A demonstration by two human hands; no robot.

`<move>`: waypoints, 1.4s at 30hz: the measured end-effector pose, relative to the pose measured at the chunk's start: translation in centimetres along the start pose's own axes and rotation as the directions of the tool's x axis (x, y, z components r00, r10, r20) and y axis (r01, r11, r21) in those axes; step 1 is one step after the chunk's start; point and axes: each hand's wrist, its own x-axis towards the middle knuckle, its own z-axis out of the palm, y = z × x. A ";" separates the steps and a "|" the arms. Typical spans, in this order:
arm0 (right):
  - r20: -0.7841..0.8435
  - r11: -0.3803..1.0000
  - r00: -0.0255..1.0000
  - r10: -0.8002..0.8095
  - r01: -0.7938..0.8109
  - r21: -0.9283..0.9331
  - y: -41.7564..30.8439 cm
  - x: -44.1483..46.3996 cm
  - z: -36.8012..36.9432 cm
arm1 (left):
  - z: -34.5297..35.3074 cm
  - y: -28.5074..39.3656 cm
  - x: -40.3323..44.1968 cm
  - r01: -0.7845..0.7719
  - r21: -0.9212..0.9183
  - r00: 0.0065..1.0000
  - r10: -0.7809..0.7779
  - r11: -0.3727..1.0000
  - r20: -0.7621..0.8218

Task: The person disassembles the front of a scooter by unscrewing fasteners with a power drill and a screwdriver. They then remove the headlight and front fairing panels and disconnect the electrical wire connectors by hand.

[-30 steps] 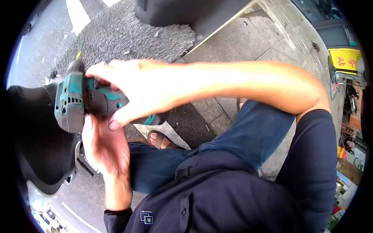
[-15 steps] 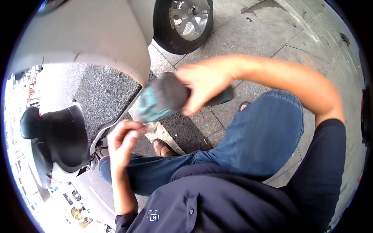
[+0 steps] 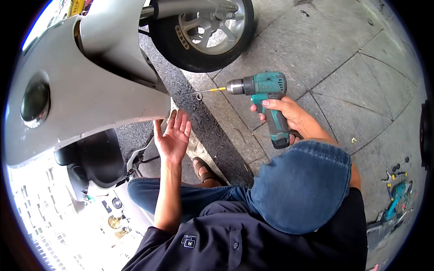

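A teal and black cordless drill is held by its handle in my right hand, with one finger near the trigger. Its long bit, partly yellow, points left toward the lower edge of a grey scooter panel. My left hand is palm up with its fingers spread, the fingertips at the panel's lower corner. Nothing shows in that palm. Whether the fingertips touch the panel is hard to tell.
The scooter's front wheel is at the top. Its black seat lies at the left. Pliers and a teal tool rest on the paving at the right. My bent knee is below the drill.
The view has shifted to the scooter's front. The drill has swung away from my left hand to the right and now points left. My left hand has opened under the panel corner.
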 end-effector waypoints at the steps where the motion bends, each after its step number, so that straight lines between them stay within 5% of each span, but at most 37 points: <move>1: 0.011 1.000 1.000 -0.018 0.018 -0.006 -0.2 0.7 -0.2 | 0.1 0.2 0.1 -0.010 0.008 1.000 0.011 1.000 -0.007; 12: 0.153 0.991 0.988 -0.024 0.043 -0.124 -3.6 8.9 0.5 | 0.6 0.3 2.1 -0.110 -0.041 0.967 0.098 0.993 -0.235; 20: 0.210 0.957 0.978 -0.004 0.064 -0.283 -5.2 12.2 0.5 | 1.2 0.6 2.0 -0.126 -0.001 0.958 0.122 0.992 -0.258; 35: 0.313 0.953 0.946 0.088 0.012 -0.302 -5.6 15.2 -1.2 | 1.7 0.7 2.6 -0.066 0.044 0.947 0.077 0.997 -0.312; 42: 0.397 0.762 0.910 -0.117 0.339 -0.552 -7.7 16.9 -1.7 | 2.4 1.1 2.8 -0.052 -0.009 0.945 0.047 0.999 -0.325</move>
